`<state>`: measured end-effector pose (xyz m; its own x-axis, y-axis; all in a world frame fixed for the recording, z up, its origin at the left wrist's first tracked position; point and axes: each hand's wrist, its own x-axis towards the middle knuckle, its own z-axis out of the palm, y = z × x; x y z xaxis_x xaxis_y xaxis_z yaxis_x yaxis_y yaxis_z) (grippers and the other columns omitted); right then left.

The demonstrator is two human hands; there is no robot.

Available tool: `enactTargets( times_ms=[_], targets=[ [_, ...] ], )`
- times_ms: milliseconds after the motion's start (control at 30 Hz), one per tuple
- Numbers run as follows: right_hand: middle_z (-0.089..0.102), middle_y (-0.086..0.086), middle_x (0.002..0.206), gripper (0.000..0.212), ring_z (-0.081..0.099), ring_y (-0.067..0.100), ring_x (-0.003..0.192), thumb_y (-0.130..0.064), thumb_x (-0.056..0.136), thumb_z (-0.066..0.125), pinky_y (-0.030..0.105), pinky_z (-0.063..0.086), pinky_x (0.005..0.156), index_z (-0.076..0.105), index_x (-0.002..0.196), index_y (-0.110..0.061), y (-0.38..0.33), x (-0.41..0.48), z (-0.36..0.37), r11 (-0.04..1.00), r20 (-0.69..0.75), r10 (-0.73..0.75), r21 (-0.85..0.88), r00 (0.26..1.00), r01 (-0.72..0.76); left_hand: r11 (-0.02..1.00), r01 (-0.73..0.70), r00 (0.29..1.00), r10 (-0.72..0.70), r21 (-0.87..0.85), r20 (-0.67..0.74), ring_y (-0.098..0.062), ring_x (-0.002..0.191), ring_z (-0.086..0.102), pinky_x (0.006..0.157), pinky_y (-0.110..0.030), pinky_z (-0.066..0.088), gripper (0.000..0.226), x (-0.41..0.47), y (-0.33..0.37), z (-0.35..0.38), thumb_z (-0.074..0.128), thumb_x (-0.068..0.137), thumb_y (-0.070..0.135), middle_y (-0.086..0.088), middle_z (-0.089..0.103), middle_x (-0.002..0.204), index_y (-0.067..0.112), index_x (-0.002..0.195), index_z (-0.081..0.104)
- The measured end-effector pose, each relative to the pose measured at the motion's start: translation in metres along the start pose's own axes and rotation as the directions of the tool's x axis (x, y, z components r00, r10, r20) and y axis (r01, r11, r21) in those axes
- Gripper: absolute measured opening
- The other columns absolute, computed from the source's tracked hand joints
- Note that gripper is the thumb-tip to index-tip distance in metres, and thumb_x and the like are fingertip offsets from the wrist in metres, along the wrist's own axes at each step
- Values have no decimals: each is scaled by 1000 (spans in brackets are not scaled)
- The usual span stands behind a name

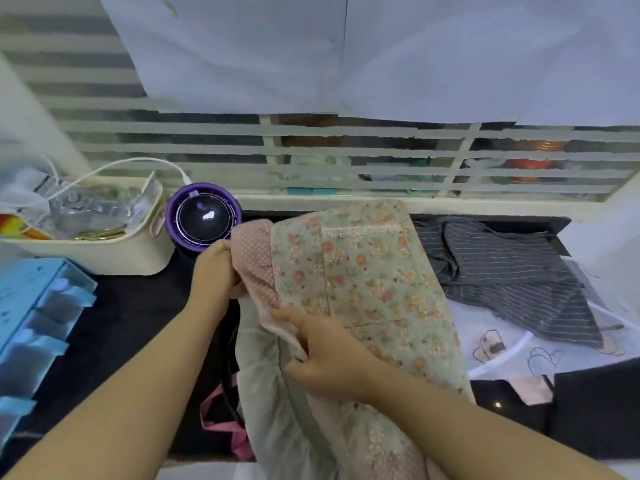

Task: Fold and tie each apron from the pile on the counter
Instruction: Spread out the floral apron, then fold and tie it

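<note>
Black and broad, the counter (131, 306) takes up the lower view. At its centre the floral apron (363, 271) is laid, its pale green printed panel running from the window ledge down toward the person. To its right a dark striped apron (512, 271) is heaped loosely over a white printed cloth (502, 341), apart from both hands; these are judged to be the rest of the pile. At the left a cream basket (104, 254) and a purple round appliance (204, 216) are set by the ledge, clear of the work.

The folding step is judged to be in hand: the floral apron is gathered along its left edge, and no tie is made yet. The left hand (214, 271) is reached forward, and its fingers are curled round the pink dotted trim (252, 258) at the apron's upper left corner. The right hand (329, 355) is held lower, knuckles up, with the pale lining edge pinched between thumb and fingers.

For the next move, the held edge would need to be carried across the panel and laid flat without the cloth sliding. A pink strap (221, 420) is seen by the counter's near edge; whether it belongs to this apron cannot be told.
</note>
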<state>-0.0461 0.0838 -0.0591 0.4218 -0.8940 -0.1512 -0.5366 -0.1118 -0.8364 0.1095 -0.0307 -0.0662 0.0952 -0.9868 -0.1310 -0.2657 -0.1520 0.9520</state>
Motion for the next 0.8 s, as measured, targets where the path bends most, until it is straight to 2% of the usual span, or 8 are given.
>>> enactTargets(
  times_ms=[100, 200, 333, 433, 533, 600, 700, 800],
  targets=[
    [57, 3, 67, 66, 56, 11, 71, -23, 84, 57, 20, 16, 110, 30, 144, -27, 16, 9, 13, 976, 180, 53, -217, 982, -13, 897, 293, 954, -299, -331, 35, -17, 61, 46, 53, -28, 39, 20, 10, -7, -4, 40, 91, 11, -3, 52, 71, 15, 73, 49],
    [64, -1, 84, 64, 61, 15, 81, -36, 88, 61, 33, 48, 90, 34, 145, -22, 19, 10, 4, 969, 306, 136, -241, 942, -61, 844, 425, 905, -393, -326, 163, -21, 82, 58, 71, -38, 49, 34, 17, -19, -5, 47, 94, 48, -5, 61, 93, 15, 99, 52],
    [68, -5, 100, 38, 64, 8, 87, -28, 91, 57, 32, 56, 83, 58, 128, -20, 28, 23, -44, 973, -145, 82, -202, 986, -110, 941, 337, 915, -323, -18, 243, -25, 106, 60, 89, -46, 52, 85, 22, -21, 2, 68, 67, 67, -7, 58, 125, 21, 136, 45],
    [57, 1, 125, 42, 49, 12, 109, -13, 88, 57, 29, 39, 102, 56, 130, -20, 48, 43, -98, 910, -490, 12, -356, 872, -212, 951, 310, 915, -299, 0, 270, -23, 105, 60, 89, -46, 51, 65, 26, -16, 9, 66, 83, 48, -4, 57, 125, 24, 139, 43],
    [27, 10, 152, 64, 23, 26, 137, -7, 87, 54, 39, 24, 113, 35, 146, -24, 58, 62, -141, 747, -423, 83, -573, 902, -337, 946, 323, 894, -303, -6, 329, -22, 92, 64, 75, -37, 54, 39, 26, -3, 13, 67, 87, 28, -5, 66, 109, 23, 125, 57],
    [19, 9, 156, 70, 12, 30, 143, -11, 88, 54, 46, 18, 116, 24, 149, -26, 60, 74, -157, 640, -311, 180, -684, 933, -352, 971, 232, 907, -238, 62, 347, -17, 80, 66, 61, -27, 50, 21, 24, 7, 11, 66, 88, 16, -3, 68, 94, 20, 108, 64],
    [51, 8, 127, 48, 34, 28, 129, -12, 85, 54, 43, 24, 109, 49, 131, -28, 56, 86, -168, 626, -180, 292, -707, 939, -330, 951, -147, 899, 13, 272, 439, -8, 77, 62, 67, -23, 46, 10, 12, 18, -4, 71, 83, 14, 4, 65, 86, 23, 82, 66],
    [63, -4, 96, 24, 54, 18, 98, -9, 81, 54, 44, 21, 111, 62, 95, -27, 47, 82, -166, 545, -45, 261, -818, 964, -185, 602, -516, 803, 93, 609, 589, -7, 99, 44, 87, -24, 39, 12, -10, 18, -12, 70, 78, 28, 12, 43, 109, 30, 76, 59]
  ],
)
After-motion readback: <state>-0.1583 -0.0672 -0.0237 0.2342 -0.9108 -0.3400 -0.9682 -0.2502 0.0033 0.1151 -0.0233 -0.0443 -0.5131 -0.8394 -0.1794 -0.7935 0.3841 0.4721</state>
